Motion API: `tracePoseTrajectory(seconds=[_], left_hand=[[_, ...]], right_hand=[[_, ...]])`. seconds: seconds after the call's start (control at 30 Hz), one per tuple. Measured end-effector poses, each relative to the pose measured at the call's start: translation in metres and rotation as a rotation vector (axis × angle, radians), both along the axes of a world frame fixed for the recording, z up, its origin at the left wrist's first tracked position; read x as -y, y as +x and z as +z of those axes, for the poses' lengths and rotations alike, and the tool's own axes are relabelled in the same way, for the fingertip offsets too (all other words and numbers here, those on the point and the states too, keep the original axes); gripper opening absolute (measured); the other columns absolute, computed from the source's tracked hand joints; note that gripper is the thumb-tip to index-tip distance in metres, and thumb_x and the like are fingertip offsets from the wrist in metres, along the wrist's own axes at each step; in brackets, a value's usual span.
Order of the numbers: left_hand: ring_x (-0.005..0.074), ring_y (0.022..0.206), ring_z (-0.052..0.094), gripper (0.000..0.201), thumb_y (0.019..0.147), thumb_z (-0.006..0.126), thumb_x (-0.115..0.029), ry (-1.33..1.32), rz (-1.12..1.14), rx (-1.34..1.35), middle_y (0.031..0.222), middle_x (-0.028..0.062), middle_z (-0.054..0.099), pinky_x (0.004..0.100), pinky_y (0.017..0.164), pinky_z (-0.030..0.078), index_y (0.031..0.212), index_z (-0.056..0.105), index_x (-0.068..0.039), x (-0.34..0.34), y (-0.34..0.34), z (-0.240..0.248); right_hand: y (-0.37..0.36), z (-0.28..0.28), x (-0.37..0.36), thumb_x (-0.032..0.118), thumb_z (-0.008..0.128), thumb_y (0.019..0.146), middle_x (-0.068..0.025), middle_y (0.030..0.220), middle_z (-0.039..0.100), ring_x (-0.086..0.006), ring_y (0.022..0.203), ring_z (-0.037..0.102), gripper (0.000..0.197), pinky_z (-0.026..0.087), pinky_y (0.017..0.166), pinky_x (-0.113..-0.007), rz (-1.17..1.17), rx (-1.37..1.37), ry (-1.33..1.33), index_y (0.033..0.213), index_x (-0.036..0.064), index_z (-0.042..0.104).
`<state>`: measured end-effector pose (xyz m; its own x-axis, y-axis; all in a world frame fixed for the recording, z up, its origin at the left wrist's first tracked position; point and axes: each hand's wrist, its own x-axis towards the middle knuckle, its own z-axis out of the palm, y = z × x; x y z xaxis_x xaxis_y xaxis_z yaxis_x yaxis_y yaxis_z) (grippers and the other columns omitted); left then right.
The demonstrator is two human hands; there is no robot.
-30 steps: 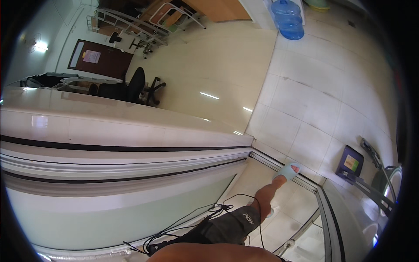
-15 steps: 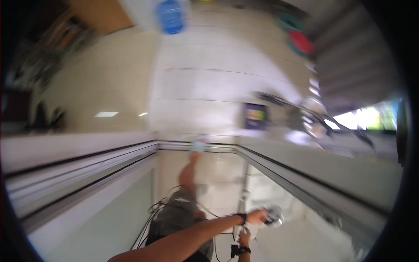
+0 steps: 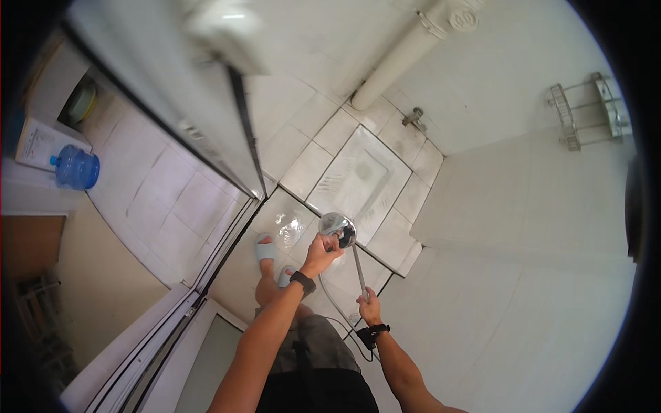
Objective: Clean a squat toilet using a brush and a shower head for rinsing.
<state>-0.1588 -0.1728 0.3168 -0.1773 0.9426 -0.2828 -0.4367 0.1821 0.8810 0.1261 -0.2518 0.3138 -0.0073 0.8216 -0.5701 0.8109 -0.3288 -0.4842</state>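
My left hand [image 3: 322, 256] is closed at the near edge of a round, shiny thing [image 3: 337, 226], clear or metallic, with dark parts in it; its exact kind does not show. Lower and to the right, my right hand [image 3: 370, 307] wraps round a thin grey rod [image 3: 359, 272]. The rod's upper end reaches the round thing's right side; I cannot tell whether they are joined. A thin grey hose or cable [image 3: 332, 300] curves down between my hands.
Beyond my hands lies a white squat toilet [image 3: 363, 172] set in floor tiles. A thick pipe [image 3: 396, 69], a small tap [image 3: 414, 118] and a wire rack [image 3: 585, 113] line the walls. A sliding door track [image 3: 220, 255] is at left, with a blue water bottle [image 3: 76, 167] past it.
My view has swung right, from the doorway to the squat toilet. The round thing stays in my left hand, and both hands now appear nearer the middle of the picture.
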Motion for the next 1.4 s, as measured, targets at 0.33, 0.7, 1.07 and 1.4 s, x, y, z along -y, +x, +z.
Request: tracePoseTrajectory(seconds=[0.33, 0.7, 1.07, 1.4], left_hand=[[0.0046, 0.063, 0.044, 0.022, 0.074, 0.070, 0.001, -0.206, -0.043, 0.106, 0.063, -0.0058, 0.050, 0.0240, 0.061, 0.033, 0.062, 0.054, -0.008, -0.060, 0.049, -0.019], [0.0132, 0.103, 0.061, 0.019, 0.079, 0.073, -0.012, -0.486, 0.014, 0.184, 0.078, -0.0016, 0.056, 0.0256, 0.091, 0.041, 0.073, 0.056, -0.009, -0.139, 0.059, -0.097], [0.0083, 0.079, 0.057, 0.025, 0.078, 0.072, 0.001, -0.469, 0.004, 0.302, 0.072, -0.0013, 0.058, 0.0242, 0.077, 0.043, 0.066, 0.052, -0.008, -0.272, 0.152, -0.121], [0.0084, 0.073, 0.052, 0.027, 0.077, 0.069, 0.003, -0.375, -0.228, 0.189, 0.071, -0.0020, 0.051, 0.0279, 0.086, 0.047, 0.063, 0.049, -0.008, -0.374, 0.321, -0.144]], right_hand=[[0.048, -0.062, -0.020, 0.018, 0.058, 0.093, -0.0051, 0.080, 0.057, -0.0151, 0.065, 0.055, 0.045, 0.047, 0.059, -0.031, -0.172, -0.057, 0.076, 0.132, 0.0032, 0.041], [0.071, -0.081, -0.153, 0.020, 0.060, 0.090, -0.0243, 0.089, 0.067, -0.0307, 0.080, 0.067, 0.040, 0.051, 0.073, -0.039, -0.222, 0.100, 0.143, 0.123, -0.0013, 0.059], [0.164, -0.142, -0.337, 0.022, 0.059, 0.092, -0.0158, 0.074, 0.066, -0.0218, 0.066, 0.062, 0.045, 0.050, 0.065, -0.037, -0.462, 0.050, 0.215, 0.131, 0.0005, 0.054], [0.246, -0.161, -0.398, 0.021, 0.055, 0.095, -0.0032, 0.060, 0.050, -0.0130, 0.053, 0.047, 0.045, 0.040, 0.052, -0.031, -0.537, 0.066, 0.197, 0.134, -0.0016, 0.047]])
